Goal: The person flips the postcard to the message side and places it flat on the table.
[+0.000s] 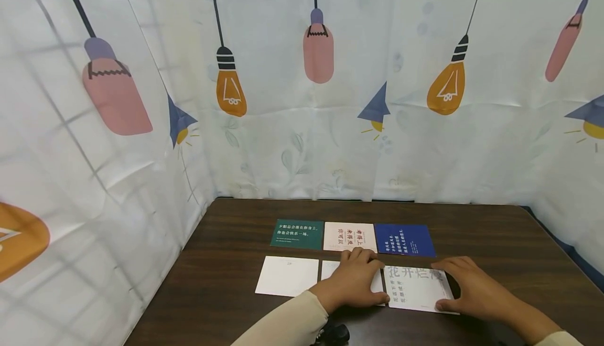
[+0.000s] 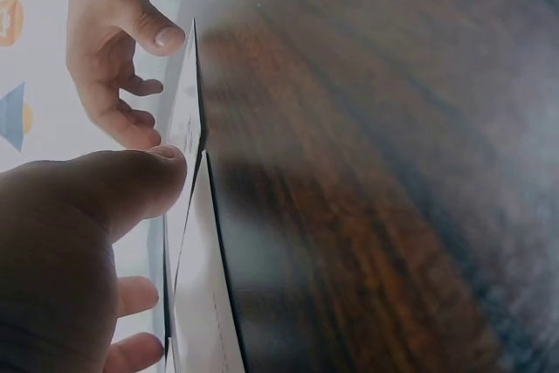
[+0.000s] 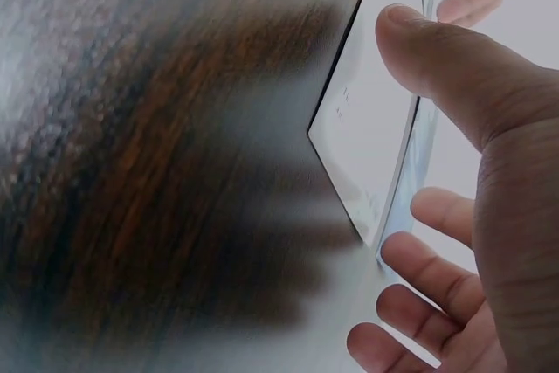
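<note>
A white card with grey printed characters (image 1: 415,289) lies flat at the right end of the front row. My right hand (image 1: 476,289) is at its right edge, thumb over the near corner and fingers spread. My left hand (image 1: 354,279) covers much of the middle white card (image 1: 329,268), its thumb beside the seam between these two cards. In the right wrist view, the right thumb (image 3: 419,45) is over the card's face (image 3: 358,137), with the other fingers apart from each other. The left wrist view shows the left thumb (image 2: 131,185) by the cards' edges; exact contact is unclear.
Another white card (image 1: 288,275) lies at the left of the front row. Behind are a green card (image 1: 297,234), a cream card with red characters (image 1: 337,235) and a blue card (image 1: 408,240). A black object (image 1: 337,334) shows at the dark wooden table's (image 1: 212,283) near side. Patterned curtains (image 1: 283,141) surround the table.
</note>
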The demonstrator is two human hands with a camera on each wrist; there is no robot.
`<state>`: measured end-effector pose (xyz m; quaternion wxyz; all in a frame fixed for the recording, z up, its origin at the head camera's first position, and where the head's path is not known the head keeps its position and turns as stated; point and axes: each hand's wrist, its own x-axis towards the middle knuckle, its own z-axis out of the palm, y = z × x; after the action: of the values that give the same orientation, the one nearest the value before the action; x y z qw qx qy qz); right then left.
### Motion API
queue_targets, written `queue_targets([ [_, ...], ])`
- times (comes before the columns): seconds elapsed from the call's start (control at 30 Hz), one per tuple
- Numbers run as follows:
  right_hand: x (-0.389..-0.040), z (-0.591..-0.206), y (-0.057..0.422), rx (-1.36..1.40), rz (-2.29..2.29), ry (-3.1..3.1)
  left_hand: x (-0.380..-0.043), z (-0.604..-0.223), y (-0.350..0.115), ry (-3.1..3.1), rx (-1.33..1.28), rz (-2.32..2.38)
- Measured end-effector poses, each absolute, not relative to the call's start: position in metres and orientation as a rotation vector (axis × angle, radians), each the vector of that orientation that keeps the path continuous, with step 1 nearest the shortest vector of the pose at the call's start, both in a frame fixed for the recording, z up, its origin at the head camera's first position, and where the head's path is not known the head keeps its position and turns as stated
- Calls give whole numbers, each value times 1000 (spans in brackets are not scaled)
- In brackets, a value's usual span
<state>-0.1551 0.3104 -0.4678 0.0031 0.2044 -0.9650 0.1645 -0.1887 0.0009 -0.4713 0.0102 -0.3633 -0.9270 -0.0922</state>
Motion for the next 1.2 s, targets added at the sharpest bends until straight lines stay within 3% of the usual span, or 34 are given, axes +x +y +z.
queue_targets([
  [1.2,-156,-469,326,630,517,-3080,-193,-471,13,-2948,-1061,-237],
])
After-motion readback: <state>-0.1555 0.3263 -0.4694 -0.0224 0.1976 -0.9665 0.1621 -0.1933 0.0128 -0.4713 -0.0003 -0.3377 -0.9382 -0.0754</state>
